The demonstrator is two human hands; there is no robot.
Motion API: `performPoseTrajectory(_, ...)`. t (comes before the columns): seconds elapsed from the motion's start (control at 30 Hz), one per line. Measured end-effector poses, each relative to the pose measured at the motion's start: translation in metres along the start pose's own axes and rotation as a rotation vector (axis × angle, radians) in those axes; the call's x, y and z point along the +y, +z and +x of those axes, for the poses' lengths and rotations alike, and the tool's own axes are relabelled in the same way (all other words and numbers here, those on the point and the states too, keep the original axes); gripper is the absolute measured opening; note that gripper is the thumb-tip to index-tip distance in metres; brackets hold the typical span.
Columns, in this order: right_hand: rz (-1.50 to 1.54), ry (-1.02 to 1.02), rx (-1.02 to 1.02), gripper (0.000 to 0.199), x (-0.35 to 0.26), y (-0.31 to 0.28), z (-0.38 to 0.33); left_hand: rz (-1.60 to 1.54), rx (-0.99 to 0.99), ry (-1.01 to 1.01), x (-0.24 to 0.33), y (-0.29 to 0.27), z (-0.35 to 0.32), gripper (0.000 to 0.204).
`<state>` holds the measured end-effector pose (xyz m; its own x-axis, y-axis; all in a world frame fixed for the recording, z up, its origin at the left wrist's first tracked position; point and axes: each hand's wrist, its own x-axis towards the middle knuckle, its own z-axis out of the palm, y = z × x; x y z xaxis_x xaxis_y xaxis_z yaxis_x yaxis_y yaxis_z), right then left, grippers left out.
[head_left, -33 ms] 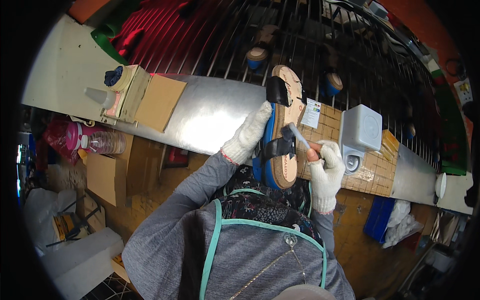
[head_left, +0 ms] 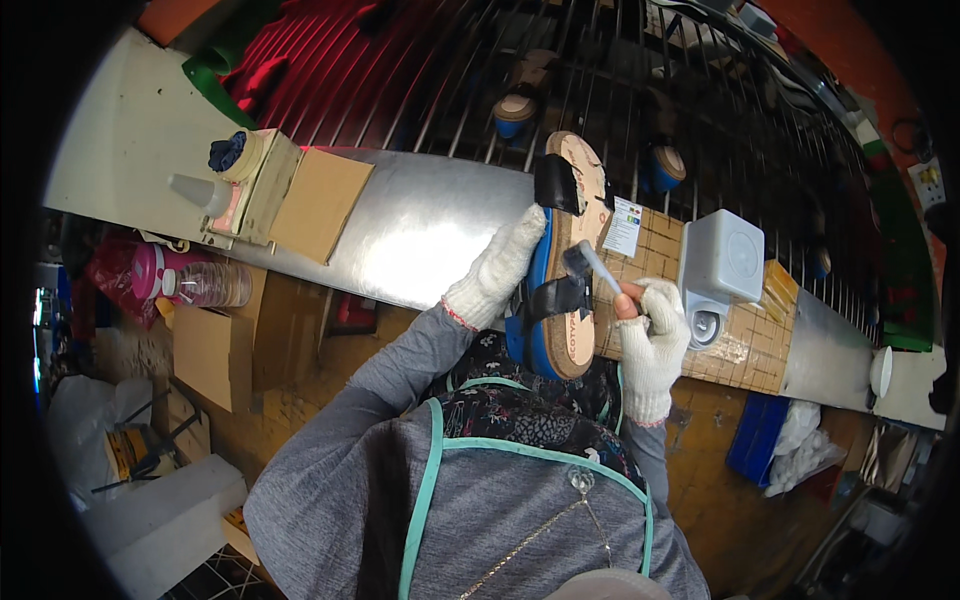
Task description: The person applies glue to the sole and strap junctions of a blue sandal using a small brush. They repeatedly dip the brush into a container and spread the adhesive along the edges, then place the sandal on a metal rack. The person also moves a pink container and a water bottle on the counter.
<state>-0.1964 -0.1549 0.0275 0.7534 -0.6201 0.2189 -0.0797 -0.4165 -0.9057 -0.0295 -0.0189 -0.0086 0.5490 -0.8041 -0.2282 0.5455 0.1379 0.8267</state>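
Observation:
A sandal [head_left: 570, 338] with a tan footbed, black straps and blue sides stands upright, toe away from me, over the front edge of the bench. In a white knit glove, my left hand [head_left: 500, 262] grips its left side. My right hand [head_left: 655, 340], in a similar glove with bare fingertips, pinches a small white-handled brush [head_left: 602, 267]. The brush's dark tip meets the sandal between the two black straps; whether it touches strap or footbed I cannot tell. The fingers of my left hand behind the sandal are hidden.
A white box-shaped container [head_left: 722, 255] stands on a tan patterned board [head_left: 742, 350] at right. Beyond the metal bench [head_left: 430, 200] runs a rack of bars [head_left: 590, 90] with more sandals. A cardboard piece [head_left: 322, 205] and white nozzle [head_left: 200, 194] are at left.
The brush tip has shifted very slightly against the sandal. Both hands keep nearly the same place and grip.

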Motion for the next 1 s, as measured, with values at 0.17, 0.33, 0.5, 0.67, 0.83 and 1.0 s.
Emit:
performPoseTrajectory(0.17, -0.148, -0.127, 0.098, 0.021, 0.003, 0.008, 0.018, 0.127, -0.048, 0.090, 0.001, -0.007, 0.004, 0.084)
performPoseTrajectory(0.33, -0.409, -0.310, 0.213, 0.018, -0.005, 0.010, 0.025, 0.177, -0.033, 0.065, -0.001, -0.010, 0.003, 0.083)
performPoseTrajectory(0.5, -0.466, -0.372, 0.190, 0.018, -0.006, 0.006, 0.025, 0.133, -0.031, 0.035, 0.000, -0.014, 0.005, 0.082)
performPoseTrajectory(0.67, -0.400, -0.347, 0.064, 0.018, 0.000, -0.004, 0.018, 0.104, 0.022, 0.017, 0.005, -0.012, 0.008, 0.080)
performPoseTrajectory(0.83, -0.385, -0.333, 0.004, 0.019, 0.003, -0.012, 0.012, 0.112, 0.016, 0.072, 0.013, -0.009, 0.008, 0.080)
performPoseTrajectory(1.0, -0.373, -0.341, -0.039, 0.020, 0.003, -0.017, 0.009, 0.132, -0.027, 0.149, 0.018, -0.008, 0.011, 0.079)
